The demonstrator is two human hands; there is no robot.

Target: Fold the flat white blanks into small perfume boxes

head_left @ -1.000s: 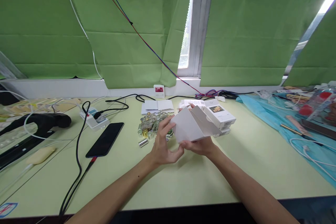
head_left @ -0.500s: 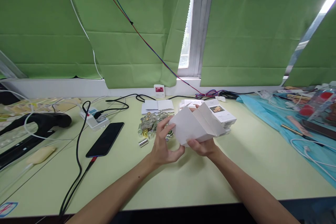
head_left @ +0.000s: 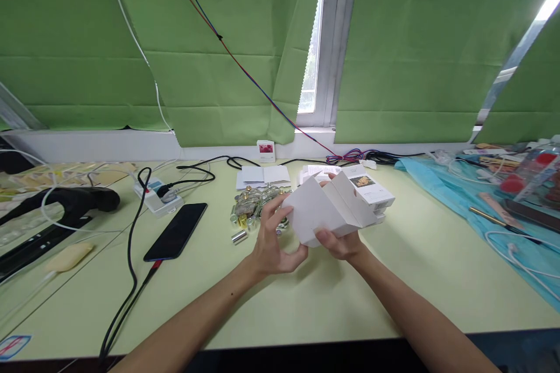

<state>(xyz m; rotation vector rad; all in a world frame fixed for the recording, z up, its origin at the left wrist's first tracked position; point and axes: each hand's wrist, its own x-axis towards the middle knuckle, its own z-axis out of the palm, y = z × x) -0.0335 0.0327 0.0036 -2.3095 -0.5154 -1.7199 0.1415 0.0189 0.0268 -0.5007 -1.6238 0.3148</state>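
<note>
A white cardboard carton [head_left: 326, 210], partly folded up with its far flap open, is held above the pale green table [head_left: 306, 297] by both hands. My left hand [head_left: 271, 242] grips its left end, fingers against the near face. My right hand [head_left: 341, 243] holds it from below, thumb on the near face. Just behind it lie stacked white printed boxes [head_left: 370, 189]. A heap of small glass and gold bottles [head_left: 251, 210] sits to the left of the carton, with a silver cap [head_left: 238, 237] beside it.
A black phone [head_left: 175, 232] on a cable and a white power strip [head_left: 153, 195] lie left. White leaflets [head_left: 262, 175] lie behind the bottles. A blue cloth [head_left: 490, 210] with cables and tools covers the right. Green blinds hang at the back.
The carton has been squeezed from a flatter, open shape into a squarer tube. My right thumb has moved up onto its near face. My left hand has barely shifted.
</note>
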